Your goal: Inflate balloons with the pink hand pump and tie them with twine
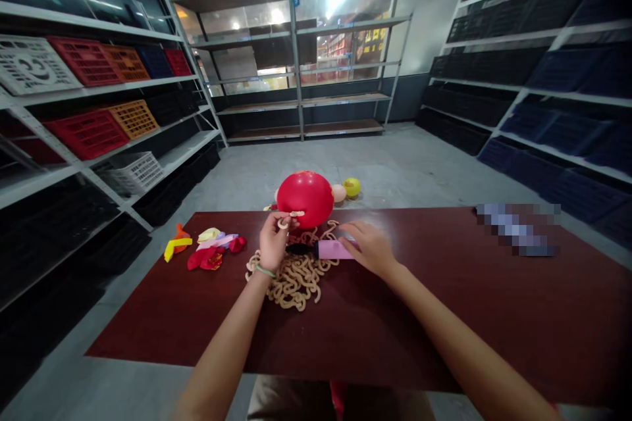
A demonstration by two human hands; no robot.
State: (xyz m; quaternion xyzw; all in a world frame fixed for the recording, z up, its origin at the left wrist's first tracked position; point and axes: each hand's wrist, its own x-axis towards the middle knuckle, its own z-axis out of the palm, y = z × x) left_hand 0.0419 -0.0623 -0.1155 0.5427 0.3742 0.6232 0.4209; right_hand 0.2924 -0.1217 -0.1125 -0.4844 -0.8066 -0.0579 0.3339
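Observation:
Over the table (pixel 419 302), my left hand (pixel 274 240) pinches a thin beige strip, which looks like a long uninflated balloon (pixel 297 214). Below it lies a tangled heap of similar curly beige balloons (pixel 295 286). My right hand (pixel 370 247) is at the right end of a pink and black balloon pump (pixel 332 250), thumb laid along the pink barrel and fingers reaching past its far side. The pump's black end points toward my left palm. Just beyond my left fingertips sits an inflated red balloon (pixel 306 194); its lower edge is partly covered.
Flat coloured balloons (pixel 214 250) lie at the table's left, beside an orange and yellow pair (pixel 176 242). A blurred-out object (pixel 516 230) is at the right. Behind the red balloon are a pale balloon (pixel 338 193) and a yellow-green balloon (pixel 352 187). Shelves (pixel 296 105) with crates stand around.

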